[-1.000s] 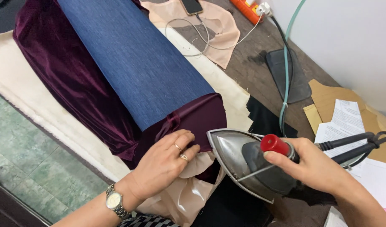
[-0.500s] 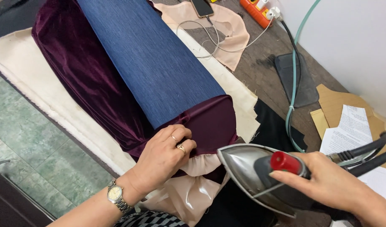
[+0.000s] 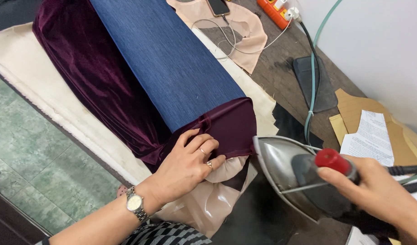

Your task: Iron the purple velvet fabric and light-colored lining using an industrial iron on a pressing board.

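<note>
My left hand (image 3: 186, 164), with rings and a wristwatch, presses flat on the edge of a dark purple velvet cloth (image 3: 99, 77) and a beige lining piece (image 3: 213, 199) under it. A blue denim-like fabric (image 3: 167, 63) lies over the velvet. My right hand (image 3: 376, 195) grips the handle of a steel-plated steam iron (image 3: 285, 168) with a red knob, held just right of the velvet's end, its tip pointing toward the cloth.
A cream padded cover (image 3: 45, 104) lies over the wooden table. At the back are a phone (image 3: 217, 6) with a white cable, an orange power strip (image 3: 274, 10), a green hose (image 3: 313, 77), a dark mat (image 3: 315, 81), brown card patterns (image 3: 353, 106) and a printed paper (image 3: 369, 138). Green tiled floor (image 3: 31, 159) at left.
The iron and my right hand have shifted right and down in view, away from the velvet's end. My left hand stays pressed on the cloth edge.
</note>
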